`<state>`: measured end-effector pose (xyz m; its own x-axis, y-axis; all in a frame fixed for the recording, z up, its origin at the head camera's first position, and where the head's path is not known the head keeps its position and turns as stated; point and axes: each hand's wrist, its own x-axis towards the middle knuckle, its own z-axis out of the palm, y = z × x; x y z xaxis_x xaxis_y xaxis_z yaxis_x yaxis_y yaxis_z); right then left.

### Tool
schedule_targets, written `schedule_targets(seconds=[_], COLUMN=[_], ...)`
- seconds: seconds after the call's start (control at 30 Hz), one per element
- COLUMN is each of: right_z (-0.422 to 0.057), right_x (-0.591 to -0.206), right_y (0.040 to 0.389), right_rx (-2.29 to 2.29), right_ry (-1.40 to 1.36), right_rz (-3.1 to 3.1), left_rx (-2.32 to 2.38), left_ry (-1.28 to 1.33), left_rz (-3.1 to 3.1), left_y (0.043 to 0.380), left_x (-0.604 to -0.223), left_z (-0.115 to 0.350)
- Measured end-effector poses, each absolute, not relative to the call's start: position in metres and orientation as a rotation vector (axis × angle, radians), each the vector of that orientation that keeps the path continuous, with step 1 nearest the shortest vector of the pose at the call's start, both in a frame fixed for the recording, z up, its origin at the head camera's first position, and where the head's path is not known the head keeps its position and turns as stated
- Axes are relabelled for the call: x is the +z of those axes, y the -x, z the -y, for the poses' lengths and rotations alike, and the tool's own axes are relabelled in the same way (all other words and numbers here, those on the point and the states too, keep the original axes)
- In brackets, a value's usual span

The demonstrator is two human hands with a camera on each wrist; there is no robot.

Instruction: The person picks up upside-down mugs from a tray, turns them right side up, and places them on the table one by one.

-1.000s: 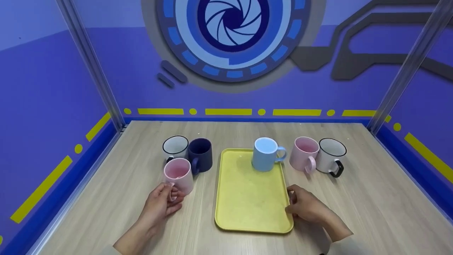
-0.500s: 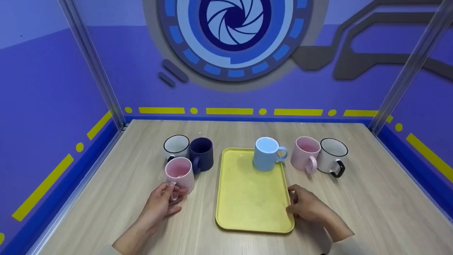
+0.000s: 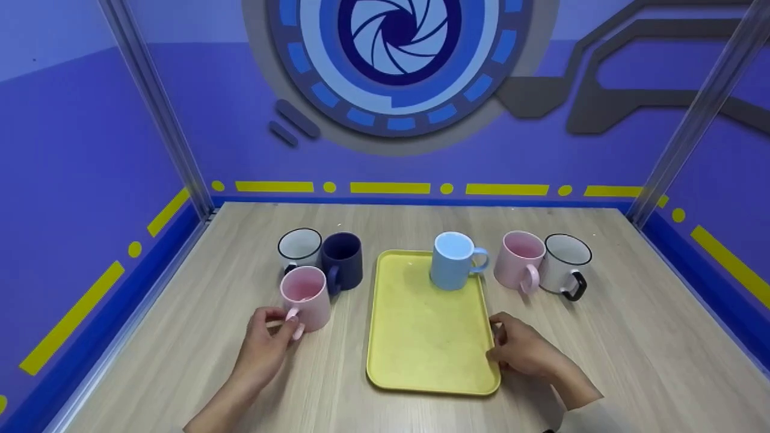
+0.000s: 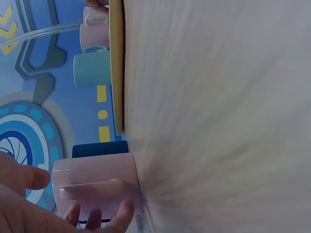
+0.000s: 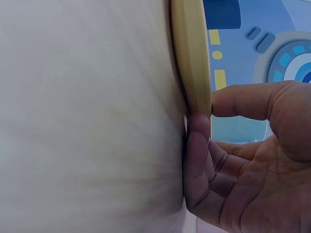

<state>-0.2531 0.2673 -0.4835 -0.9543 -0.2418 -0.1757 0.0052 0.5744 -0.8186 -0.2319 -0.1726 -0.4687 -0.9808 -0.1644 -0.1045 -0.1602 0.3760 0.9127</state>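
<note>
A pink mug (image 3: 310,304) stands upright on the table, left of the yellow tray (image 3: 427,337). My left hand (image 3: 264,346) is at its handle; in the left wrist view the thumb (image 4: 36,177) stands apart from the handle and the other fingers are loosely bent beside the mug. My right hand (image 3: 523,346) pinches the tray's right edge, with the thumb on top and fingers under the rim in the right wrist view. A light blue mug (image 3: 451,264) stands on the tray's far right corner, handle pointing right.
Behind the pink mug are a white mug with a black rim (image 3: 299,248) and a navy mug (image 3: 344,261). Right of the tray stand another pink mug (image 3: 517,264) and another black-rimmed white mug (image 3: 562,264). Blue-purple walls (image 3: 240,162) enclose the table.
My left hand's fingers have loosened and shifted at the pink mug's handle, drawing back from beneath it. The mugs, the tray and my right hand stay in place.
</note>
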Motion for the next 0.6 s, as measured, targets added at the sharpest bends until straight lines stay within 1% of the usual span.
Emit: schedule_targets(seconds=[0.1, 0.3, 0.43, 0.6], right_z=[-0.268, -0.268, -0.268, -0.269], right_x=[-0.484, -0.484, -0.483, -0.481], right_y=[0.254, 0.255, 0.256, 0.256], right_rx=[-1.33, -1.339, -1.303, -1.302], right_ry=[0.201, 0.152, 0.083, 0.037], right_rz=[-2.533, -2.5, -2.504, -2.481], left_rx=[-1.551, -1.293, -1.273, -1.382], left_ry=[-0.277, -0.082, 0.039, 0.161], left_rz=[2.602, 2.495, 2.463, 2.493], left_y=[0.226, 0.211, 0.205, 0.201], left_x=[-0.461, -0.452, -0.449, -0.448], left_z=[0.17, 0.155, 0.143, 0.132])
